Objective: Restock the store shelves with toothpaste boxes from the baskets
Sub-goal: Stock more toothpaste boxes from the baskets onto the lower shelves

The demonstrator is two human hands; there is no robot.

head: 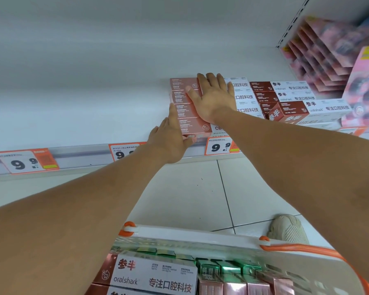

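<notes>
A row of pink toothpaste boxes lies side by side on the white shelf. My right hand lies flat on top of them with straight fingers. My left hand presses against the left side and front end of the row, fingers straight, thumb at the front box's end. Dark red and white toothpaste boxes are stacked just to the right. Below me the white basket with orange handles holds more boxes: a red and white one, several pink and green ones.
Orange price tags hang on the shelf's front rail. Pink packaged goods fill the right end of the shelf. The shelf's left part is bare. Tiled floor and my shoe show under the shelf edge.
</notes>
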